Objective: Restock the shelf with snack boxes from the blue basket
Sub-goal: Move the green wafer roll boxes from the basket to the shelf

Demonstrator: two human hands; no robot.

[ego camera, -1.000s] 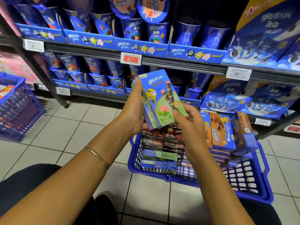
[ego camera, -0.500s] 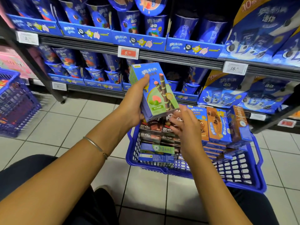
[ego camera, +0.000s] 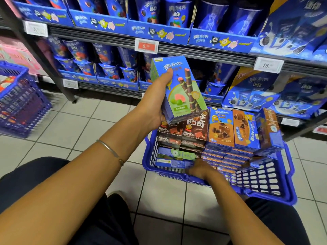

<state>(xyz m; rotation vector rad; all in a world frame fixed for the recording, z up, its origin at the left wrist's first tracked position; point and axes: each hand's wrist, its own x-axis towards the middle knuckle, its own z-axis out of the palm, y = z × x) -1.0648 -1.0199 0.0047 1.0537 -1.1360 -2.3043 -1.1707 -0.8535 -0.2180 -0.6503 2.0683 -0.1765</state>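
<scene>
Right hand (ego camera: 199, 170) now off green box (ego camera: 178, 89), down in blue basket (ego camera: 265, 195)

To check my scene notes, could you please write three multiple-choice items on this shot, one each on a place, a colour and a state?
1. Where is the right hand?
A. On the shelf rail
B. Down in the blue basket
C. Flat on the floor tiles

2. What colour is the face of the price tag just above the green snack box?
A. Yellow
B. Green
C. Red

3. What is the state of the green snack box?
A. Lying flat on the floor
B. Held up in the left hand
C. Standing on the shelf

Answers:
1 B, its wrist crosses the basket's near rim.
2 C, the tag's face is red inside a white frame.
3 B, the thumb lies across the box's front.
</scene>
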